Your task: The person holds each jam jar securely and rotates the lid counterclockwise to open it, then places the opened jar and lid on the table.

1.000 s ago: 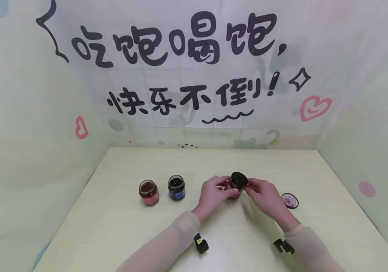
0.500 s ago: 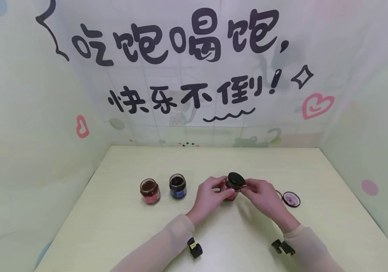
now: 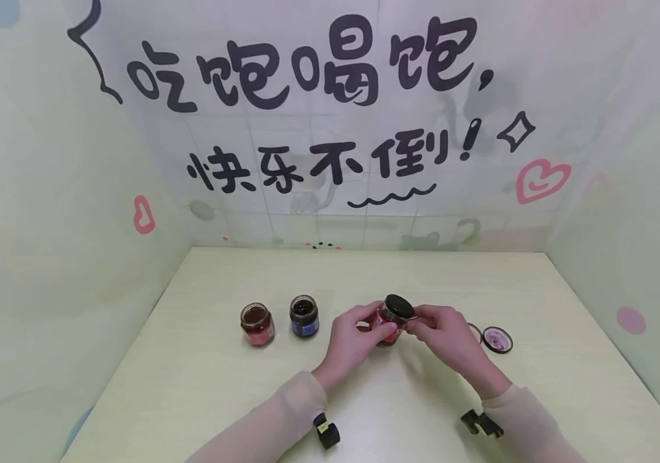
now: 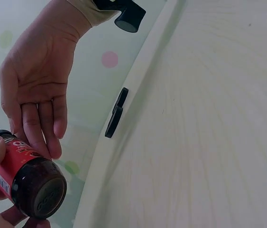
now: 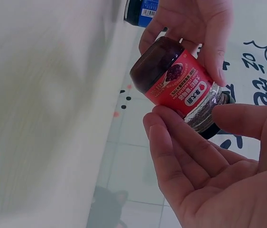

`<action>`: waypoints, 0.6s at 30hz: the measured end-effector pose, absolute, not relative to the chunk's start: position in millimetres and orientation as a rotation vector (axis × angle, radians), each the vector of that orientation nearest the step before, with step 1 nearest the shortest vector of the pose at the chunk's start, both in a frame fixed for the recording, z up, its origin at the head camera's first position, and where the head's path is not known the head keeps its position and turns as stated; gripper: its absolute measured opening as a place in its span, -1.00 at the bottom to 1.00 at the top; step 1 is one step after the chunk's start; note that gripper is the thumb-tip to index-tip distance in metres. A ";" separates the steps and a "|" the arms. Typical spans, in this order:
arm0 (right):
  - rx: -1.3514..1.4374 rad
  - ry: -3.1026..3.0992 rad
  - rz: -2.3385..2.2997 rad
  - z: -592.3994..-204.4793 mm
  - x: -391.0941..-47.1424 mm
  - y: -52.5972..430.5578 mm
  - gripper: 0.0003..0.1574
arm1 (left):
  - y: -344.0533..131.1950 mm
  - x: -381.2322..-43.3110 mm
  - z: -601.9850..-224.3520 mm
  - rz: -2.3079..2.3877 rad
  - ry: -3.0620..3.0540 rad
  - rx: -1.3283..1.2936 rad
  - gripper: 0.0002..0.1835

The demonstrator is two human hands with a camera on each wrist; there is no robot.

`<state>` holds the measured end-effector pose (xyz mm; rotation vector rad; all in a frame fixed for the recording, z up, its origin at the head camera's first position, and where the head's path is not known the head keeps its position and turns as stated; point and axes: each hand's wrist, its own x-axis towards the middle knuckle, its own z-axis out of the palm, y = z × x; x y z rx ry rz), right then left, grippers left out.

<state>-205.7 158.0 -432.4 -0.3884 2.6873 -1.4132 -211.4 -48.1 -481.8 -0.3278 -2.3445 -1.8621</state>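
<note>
My left hand (image 3: 353, 341) grips a red-labelled jam jar (image 3: 389, 326) by its side, thumb in front. The jar is tilted, and its black lid (image 3: 399, 306) is on. A shiny clear wrap (image 5: 203, 112) circles the neck under the lid. At the neck, my right hand (image 3: 448, 334) holds the jar between thumb and fingers. The right wrist view puts that thumb (image 5: 240, 118) on the wrap and the fingertips along the label's lower side. In the left wrist view the jar's dark base (image 4: 45, 190) faces the camera.
On the left of the pale table (image 3: 220, 399) stand two lidless jars, one pink-labelled (image 3: 258, 326), one blue-labelled (image 3: 304, 316). Right of my right hand lies an upturned lid (image 3: 498, 339), with a second lid (image 3: 474, 332) partly hidden. Printed cloth walls (image 3: 365, 228) enclose the table.
The jar and my left hand have shifted slightly left and toward me, and the jar leans more. My right fingers stay at its neck. More of the second lid shows.
</note>
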 end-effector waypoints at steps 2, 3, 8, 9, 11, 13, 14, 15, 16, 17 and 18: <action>-0.392 2.672 -1.428 -431.1 -204.4 156.5 -0.83 | -49.8 -208.5 -480.4 -1.877 -2.331 -0.325 -0.47; -0.389 2.662 -1.438 -430.2 -203.4 155.8 -0.82 | -50.6 -207.0 -479.7 -1.880 -2.328 -0.321 -0.47; -0.349 2.611 -1.477 -427.1 -199.8 152.1 -0.68 | -54.8 -200.6 -476.7 -1.876 -2.318 -0.313 -0.45; -0.332 2.604 -1.480 -426.5 -199.0 151.1 -0.63 | -55.8 -199.6 -476.5 -1.875 -2.316 -0.319 -0.44; -0.318 2.591 -1.487 -425.9 -198.1 149.4 -0.53 | -57.6 -197.9 -476.5 -1.879 -2.309 -0.334 -0.43; -0.314 2.585 -1.493 -425.3 -197.1 147.5 -0.47 | -59.4 -196.5 -476.3 -1.889 -2.300 -0.352 -0.41; -0.316 2.584 -1.498 -425.0 -196.6 146.6 -0.46 | -60.3 -195.9 -476.1 -1.895 -2.296 -0.361 -0.39; -0.324 2.582 -1.504 -424.9 -196.2 146.0 -0.45 | -61.2 -195.1 -475.8 -1.903 -2.293 -0.369 -0.38; -0.334 2.582 -1.509 -424.8 -196.0 145.4 -0.45 | -62.1 -194.2 -475.4 -1.905 -2.295 -0.375 -0.35; -0.341 2.582 -1.513 -424.8 -195.7 144.7 -0.45 | -62.9 -193.4 -474.9 -1.900 -2.300 -0.381 -0.34; -0.346 2.582 -1.519 -424.7 -195.5 144.0 -0.46 | -63.7 -192.7 -474.4 -1.891 -2.308 -0.387 -0.32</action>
